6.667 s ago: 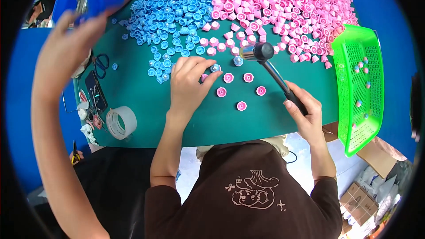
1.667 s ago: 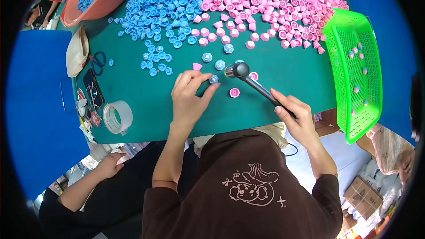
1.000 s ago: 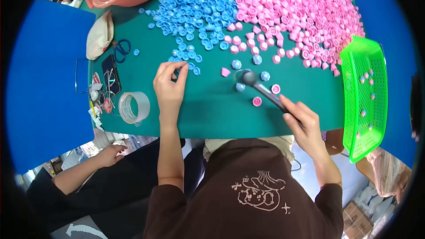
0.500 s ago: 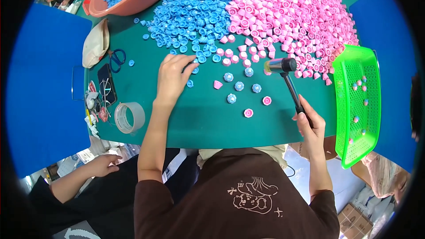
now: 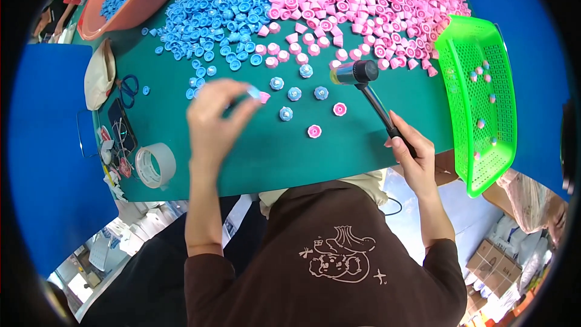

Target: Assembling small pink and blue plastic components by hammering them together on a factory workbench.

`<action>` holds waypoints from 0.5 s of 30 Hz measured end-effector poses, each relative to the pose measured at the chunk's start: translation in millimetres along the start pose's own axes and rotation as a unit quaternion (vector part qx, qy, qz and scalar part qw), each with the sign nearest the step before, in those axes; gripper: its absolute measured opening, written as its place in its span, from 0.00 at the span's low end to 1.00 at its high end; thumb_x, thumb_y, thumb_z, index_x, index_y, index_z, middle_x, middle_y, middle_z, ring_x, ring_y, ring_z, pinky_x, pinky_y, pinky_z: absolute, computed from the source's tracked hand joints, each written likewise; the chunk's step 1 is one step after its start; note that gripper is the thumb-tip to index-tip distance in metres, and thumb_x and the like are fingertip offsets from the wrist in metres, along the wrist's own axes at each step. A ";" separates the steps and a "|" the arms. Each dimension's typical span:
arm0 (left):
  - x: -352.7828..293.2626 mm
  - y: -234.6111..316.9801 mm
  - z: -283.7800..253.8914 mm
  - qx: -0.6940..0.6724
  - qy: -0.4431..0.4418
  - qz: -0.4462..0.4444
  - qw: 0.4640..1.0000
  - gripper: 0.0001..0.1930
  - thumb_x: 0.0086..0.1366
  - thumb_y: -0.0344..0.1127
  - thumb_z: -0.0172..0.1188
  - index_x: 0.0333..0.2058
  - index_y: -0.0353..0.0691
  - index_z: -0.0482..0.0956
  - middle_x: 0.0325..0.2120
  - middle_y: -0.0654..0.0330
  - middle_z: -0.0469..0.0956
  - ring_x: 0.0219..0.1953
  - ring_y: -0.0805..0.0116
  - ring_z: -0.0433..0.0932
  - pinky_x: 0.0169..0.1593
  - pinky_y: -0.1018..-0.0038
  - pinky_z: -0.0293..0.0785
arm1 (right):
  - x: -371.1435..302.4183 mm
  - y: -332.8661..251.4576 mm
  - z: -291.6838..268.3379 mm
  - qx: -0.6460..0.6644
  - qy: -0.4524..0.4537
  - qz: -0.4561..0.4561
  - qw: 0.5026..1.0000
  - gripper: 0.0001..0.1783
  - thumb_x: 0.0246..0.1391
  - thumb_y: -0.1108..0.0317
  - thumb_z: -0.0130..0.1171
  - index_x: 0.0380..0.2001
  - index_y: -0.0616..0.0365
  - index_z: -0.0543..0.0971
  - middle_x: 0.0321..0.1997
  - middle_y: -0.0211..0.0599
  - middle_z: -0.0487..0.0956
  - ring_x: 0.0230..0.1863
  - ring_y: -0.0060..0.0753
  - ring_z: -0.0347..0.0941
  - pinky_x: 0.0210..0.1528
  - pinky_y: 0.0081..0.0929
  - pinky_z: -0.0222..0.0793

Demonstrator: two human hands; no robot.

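My left hand (image 5: 209,124) is raised over the table, somewhat blurred, with a small blue cap (image 5: 253,92) pinched between thumb and forefinger. Just beyond those fingertips a small pink cup (image 5: 264,98) lies on the table. My right hand (image 5: 414,151) is wrapped round the black handle of a small mallet (image 5: 378,109), whose silver and black head (image 5: 354,72) is held above the table. Between the hands are several blue-topped pieces (image 5: 294,94) and two pink cups, one (image 5: 339,109) nearer the mallet and another (image 5: 314,131) closer to me.
Heaps of blue caps (image 5: 212,12) and pink cups (image 5: 369,0) cover the far table. A green basket (image 5: 478,163) at right holds several pink-and-blue pieces. A salmon basin (image 5: 154,0) of blue caps stands far left; scissors (image 5: 128,89), phone (image 5: 123,124) and tape roll (image 5: 162,163) lie left.
My left hand has come away from the blue heap's near edge with a blue cap in its pinch. The view has shifted, and another person's hand at lower left is out of sight.
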State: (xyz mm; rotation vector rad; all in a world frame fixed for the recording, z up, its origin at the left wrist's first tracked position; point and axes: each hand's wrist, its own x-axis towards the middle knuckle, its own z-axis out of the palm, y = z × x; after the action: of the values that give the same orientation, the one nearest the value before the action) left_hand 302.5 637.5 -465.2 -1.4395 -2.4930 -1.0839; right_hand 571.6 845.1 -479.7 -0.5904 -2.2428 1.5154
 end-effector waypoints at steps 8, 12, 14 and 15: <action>-49.8 60.7 51.8 -0.101 -0.050 -0.011 0.994 0.14 0.48 0.26 0.69 0.37 0.40 0.82 0.33 0.61 0.81 0.35 0.62 0.76 0.40 0.70 0.72 | -13.7 -6.6 -5.1 -0.018 -0.047 0.052 0.997 0.21 0.60 0.70 0.55 0.56 0.61 0.73 0.36 0.35 0.78 0.29 0.19 0.70 0.29 0.15 0.63; -53.9 54.2 63.2 -0.065 -0.026 0.007 0.998 0.15 0.50 0.28 0.69 0.39 0.42 0.82 0.33 0.66 0.81 0.35 0.65 0.73 0.40 0.72 0.71 | -20.7 -7.8 -5.5 -0.021 -0.063 0.074 0.995 0.20 0.61 0.69 0.54 0.56 0.60 0.74 0.33 0.34 0.77 0.30 0.21 0.72 0.30 0.17 0.64; -55.1 53.7 64.9 -0.061 -0.029 0.008 0.998 0.15 0.50 0.29 0.69 0.39 0.42 0.82 0.32 0.66 0.81 0.34 0.66 0.73 0.41 0.72 0.70 | -23.9 -6.5 -1.7 -0.014 -0.045 0.064 0.997 0.21 0.59 0.70 0.56 0.56 0.60 0.74 0.29 0.33 0.75 0.28 0.21 0.68 0.30 0.19 0.62; -55.4 53.9 65.4 -0.060 -0.032 0.007 0.998 0.16 0.49 0.29 0.70 0.40 0.43 0.82 0.31 0.66 0.81 0.34 0.67 0.72 0.41 0.72 0.69 | -25.5 -5.6 -0.2 -0.007 -0.028 0.053 0.998 0.21 0.58 0.72 0.57 0.56 0.59 0.74 0.25 0.33 0.72 0.26 0.22 0.63 0.30 0.21 0.61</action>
State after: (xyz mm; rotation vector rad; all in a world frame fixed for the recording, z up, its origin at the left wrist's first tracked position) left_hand 393.7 653.0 -506.3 -1.5423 -2.4960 -1.2236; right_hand 592.4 829.8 -476.2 -0.6881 -2.2987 1.5877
